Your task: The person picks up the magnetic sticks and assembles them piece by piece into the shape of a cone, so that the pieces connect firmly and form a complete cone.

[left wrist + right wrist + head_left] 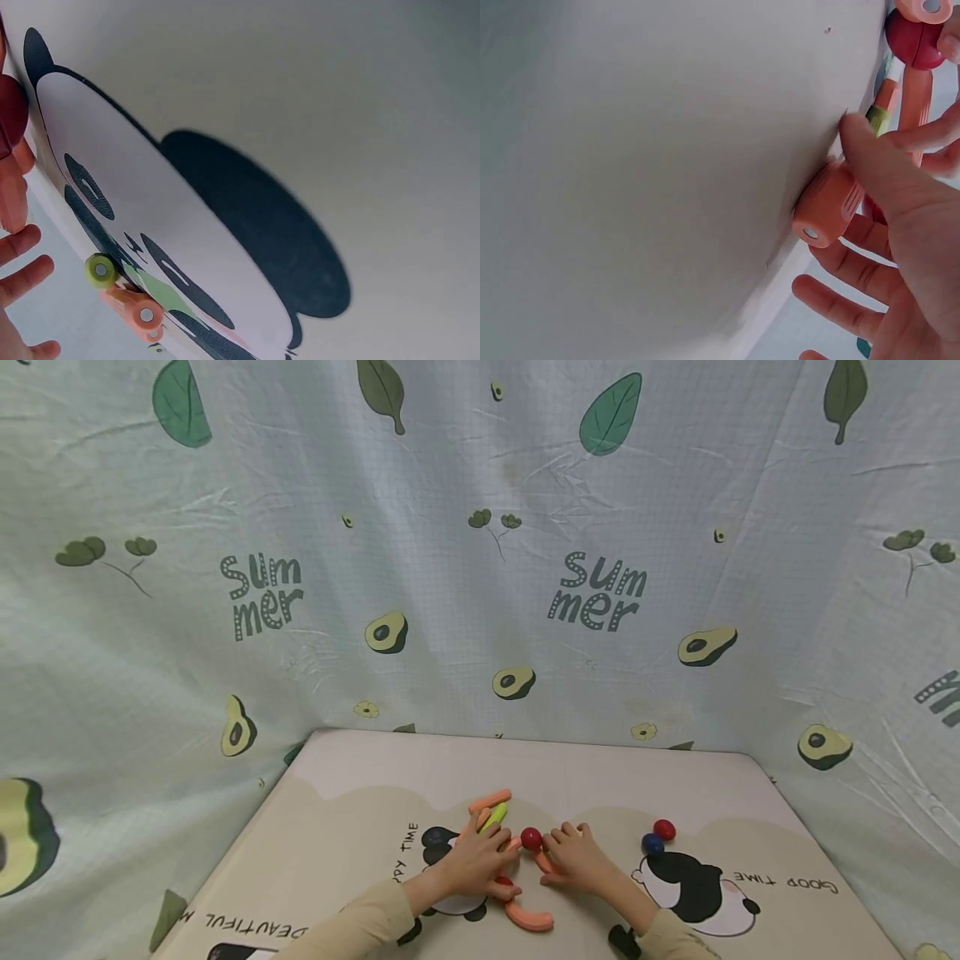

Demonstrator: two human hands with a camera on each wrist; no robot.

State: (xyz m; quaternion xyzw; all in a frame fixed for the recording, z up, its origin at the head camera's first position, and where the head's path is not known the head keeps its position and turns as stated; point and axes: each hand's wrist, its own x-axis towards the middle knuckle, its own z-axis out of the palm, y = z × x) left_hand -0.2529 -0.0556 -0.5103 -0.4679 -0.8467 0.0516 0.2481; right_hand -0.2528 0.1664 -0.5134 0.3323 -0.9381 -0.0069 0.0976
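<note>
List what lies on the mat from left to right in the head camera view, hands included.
Left hand → yellow-green rod → red ball → right hand → blue ball → second red ball.

Both hands cover much of the orange rods on the mat: the left hand hides one rod's middle, the right hand another's end at 3 o'clock of the red ball. Forearms run off the head view's lower edge.
</note>
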